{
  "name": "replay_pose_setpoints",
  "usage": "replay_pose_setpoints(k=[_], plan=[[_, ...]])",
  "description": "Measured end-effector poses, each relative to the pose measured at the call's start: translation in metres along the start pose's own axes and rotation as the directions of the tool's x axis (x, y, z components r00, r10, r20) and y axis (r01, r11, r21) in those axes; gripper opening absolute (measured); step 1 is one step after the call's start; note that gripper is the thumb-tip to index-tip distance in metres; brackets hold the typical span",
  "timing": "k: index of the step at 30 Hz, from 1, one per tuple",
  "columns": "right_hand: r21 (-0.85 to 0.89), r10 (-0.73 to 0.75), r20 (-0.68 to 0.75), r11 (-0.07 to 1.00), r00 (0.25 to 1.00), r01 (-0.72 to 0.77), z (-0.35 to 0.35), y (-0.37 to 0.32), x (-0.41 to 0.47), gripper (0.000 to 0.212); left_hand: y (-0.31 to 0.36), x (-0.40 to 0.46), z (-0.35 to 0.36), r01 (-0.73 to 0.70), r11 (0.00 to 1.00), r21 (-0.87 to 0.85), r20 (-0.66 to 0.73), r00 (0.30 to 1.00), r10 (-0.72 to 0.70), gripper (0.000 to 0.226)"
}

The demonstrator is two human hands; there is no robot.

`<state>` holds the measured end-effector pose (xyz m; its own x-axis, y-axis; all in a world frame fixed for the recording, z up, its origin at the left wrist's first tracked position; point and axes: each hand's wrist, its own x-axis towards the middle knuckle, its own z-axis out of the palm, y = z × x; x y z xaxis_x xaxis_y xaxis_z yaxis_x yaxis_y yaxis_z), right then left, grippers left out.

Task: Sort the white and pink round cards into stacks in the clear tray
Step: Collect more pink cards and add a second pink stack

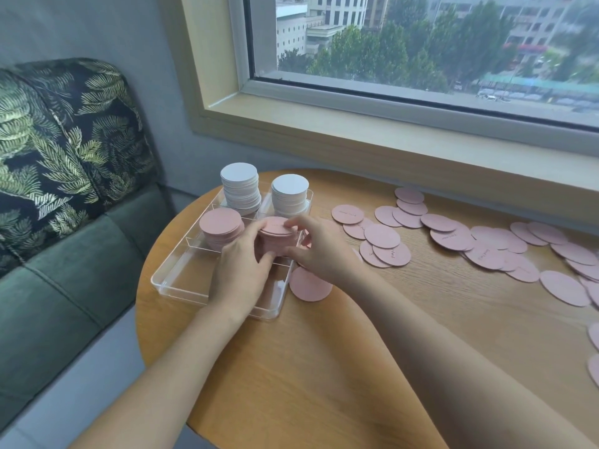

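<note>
Fingers of my left hand point(241, 254) and right hand point(319, 246) curl round the pink stack point(276, 236) in the clear tray point(181, 280); I judge cards thin, light, slippery, so squeeze stack sides.

Two white stacks point(240, 186) and two pink stacks point(221, 226) stand in my clear tray point(181, 283) at the table's left edge; loose pink cards point(453, 236) lie scattered toward the right edge.

Both forearms bare, no sleeves; left hand point(238, 264) & right hand point(324, 251) w/o gloves, rings
</note>
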<state>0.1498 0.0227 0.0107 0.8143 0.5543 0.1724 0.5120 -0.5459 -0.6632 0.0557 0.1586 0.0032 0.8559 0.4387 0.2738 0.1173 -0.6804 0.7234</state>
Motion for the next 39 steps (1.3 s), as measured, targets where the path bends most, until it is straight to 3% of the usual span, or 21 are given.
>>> replay_pose_setpoints(k=[6, 15, 23, 31, 39], plan=[[-0.077, -0.015, -0.096, 0.997, 0.995, 0.008, 0.008, 0.0, 0.002, 0.039, -0.004, 0.005, 0.003, -0.007, 1.0, 0.006, -0.02, 1.0, 0.007, 0.051], [-0.228, 0.034, -0.056, 0.973, 0.998, -0.046, 0.009, -0.012, 0.009, 0.035, -0.004, 0.008, 0.008, 0.032, 0.998, 0.048, -0.004, 0.999, -0.032, 0.035], [-0.087, 0.035, -0.011, 0.996, 0.999, -0.036, 0.003, 0.001, 0.009, 0.041, -0.004, 0.003, 0.006, 0.026, 0.996, 0.083, 0.007, 1.0, -0.027, 0.037], [-0.111, 0.036, -0.041, 0.993, 0.998, -0.04, 0.005, 0.005, 0.006, 0.055, -0.001, 0.003, 0.007, 0.038, 0.997, 0.074, -0.023, 0.999, -0.037, 0.033], [-0.111, 0.031, -0.088, 0.993, 0.996, -0.041, 0.008, 0.004, 0.005, 0.046, -0.001, 0.001, 0.008, 0.055, 0.99, 0.128, -0.009, 0.998, -0.054, 0.045]])
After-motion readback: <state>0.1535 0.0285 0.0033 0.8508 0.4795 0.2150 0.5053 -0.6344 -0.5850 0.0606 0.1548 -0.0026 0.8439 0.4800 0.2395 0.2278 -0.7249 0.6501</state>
